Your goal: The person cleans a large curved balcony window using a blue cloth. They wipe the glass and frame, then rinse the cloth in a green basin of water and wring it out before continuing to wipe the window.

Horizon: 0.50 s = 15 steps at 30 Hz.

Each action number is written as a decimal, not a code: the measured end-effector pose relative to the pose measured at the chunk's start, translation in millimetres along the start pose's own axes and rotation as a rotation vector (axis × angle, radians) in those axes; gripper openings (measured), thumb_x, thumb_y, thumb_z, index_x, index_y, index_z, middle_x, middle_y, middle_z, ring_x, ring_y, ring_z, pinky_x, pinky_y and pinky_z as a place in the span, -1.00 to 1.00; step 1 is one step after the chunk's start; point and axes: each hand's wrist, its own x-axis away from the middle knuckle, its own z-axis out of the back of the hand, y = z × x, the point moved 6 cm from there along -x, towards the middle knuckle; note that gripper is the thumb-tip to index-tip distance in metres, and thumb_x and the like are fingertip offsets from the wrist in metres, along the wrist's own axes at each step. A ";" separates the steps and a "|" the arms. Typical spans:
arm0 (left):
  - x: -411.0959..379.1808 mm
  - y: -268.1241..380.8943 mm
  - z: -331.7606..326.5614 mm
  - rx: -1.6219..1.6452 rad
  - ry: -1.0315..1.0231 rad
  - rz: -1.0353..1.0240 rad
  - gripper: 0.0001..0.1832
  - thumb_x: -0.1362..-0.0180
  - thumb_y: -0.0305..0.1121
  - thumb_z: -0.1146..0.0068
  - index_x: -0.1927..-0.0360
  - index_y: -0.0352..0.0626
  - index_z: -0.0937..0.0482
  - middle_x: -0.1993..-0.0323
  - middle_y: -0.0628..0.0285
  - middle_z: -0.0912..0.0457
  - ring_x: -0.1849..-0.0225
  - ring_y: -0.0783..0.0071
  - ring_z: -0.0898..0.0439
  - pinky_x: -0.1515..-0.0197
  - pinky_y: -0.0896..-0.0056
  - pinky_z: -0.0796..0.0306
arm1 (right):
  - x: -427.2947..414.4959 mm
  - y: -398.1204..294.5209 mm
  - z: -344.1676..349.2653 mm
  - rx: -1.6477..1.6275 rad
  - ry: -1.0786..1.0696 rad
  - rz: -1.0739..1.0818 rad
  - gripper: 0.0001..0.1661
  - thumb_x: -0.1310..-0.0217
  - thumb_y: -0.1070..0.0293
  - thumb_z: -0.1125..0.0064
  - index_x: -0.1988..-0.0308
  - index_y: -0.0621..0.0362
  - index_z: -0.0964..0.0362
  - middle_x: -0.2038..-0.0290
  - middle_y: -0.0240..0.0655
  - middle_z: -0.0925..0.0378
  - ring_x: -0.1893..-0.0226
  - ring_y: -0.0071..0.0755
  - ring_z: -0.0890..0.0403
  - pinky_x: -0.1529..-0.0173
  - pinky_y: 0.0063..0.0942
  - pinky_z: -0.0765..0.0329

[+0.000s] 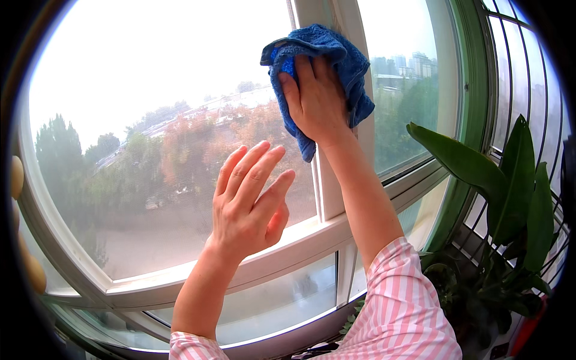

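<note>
My right hand point(319, 101) is stretched up and presses a blue terry cloth point(355, 67) against the white window frame point(335, 193), on the upright post between two panes. The cloth bunches around the fingers, and its lower corner hangs down over the edge of the left pane. Below and to the left, my left hand point(247, 202) is raised with its fingers apart and holds nothing. It hovers before the large window pane point(135, 216), which has a fine mesh look. Whether it touches the pane, I cannot tell.
On the right stands a potted plant with broad green leaves point(513, 189), near a green window frame point(477, 81) and dark metal bars point(508, 67). A lower glass pane point(283, 288) lies beneath the white rail. Rounded yellowish objects point(29, 265) show at the left rim.
</note>
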 end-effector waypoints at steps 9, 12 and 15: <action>-40.0 -42.8 4.7 -0.144 -0.100 -0.101 -0.55 0.02 -0.55 -0.12 -0.02 -0.04 -0.58 -0.27 0.09 -0.43 -0.36 0.12 -0.32 -0.41 0.02 -0.16 | 108.7 -7.8 -4.4 -0.058 -0.227 -0.162 -0.44 -0.41 0.06 0.15 -0.17 0.28 -0.27 -0.13 0.18 -0.36 -0.11 0.33 -0.39 -0.25 0.05 -0.25; -67.1 -54.6 -1.3 -0.203 -0.145 -0.090 -0.44 -0.04 -0.46 -0.16 -0.20 -0.01 -0.46 -0.36 0.12 -0.31 -0.43 0.15 -0.21 -0.47 0.05 -0.03 | 1.1 5.6 -11.4 -0.062 -0.153 -0.157 -0.48 -0.42 0.04 0.15 -0.11 0.24 -0.31 -0.04 0.12 -0.44 -0.01 0.20 -0.50 -0.12 -0.13 -0.44; -101.6 -69.8 10.9 -0.282 -0.138 -0.066 -0.38 -0.08 -0.40 -0.19 -0.28 0.02 -0.39 -0.40 0.15 -0.24 -0.45 0.17 -0.15 -0.49 0.05 0.02 | -116.1 17.2 -28.1 0.054 0.144 0.078 -0.46 -0.43 -0.02 0.20 -0.12 0.17 -0.33 -0.05 0.03 -0.47 -0.01 0.14 -0.52 -0.15 -0.15 -0.44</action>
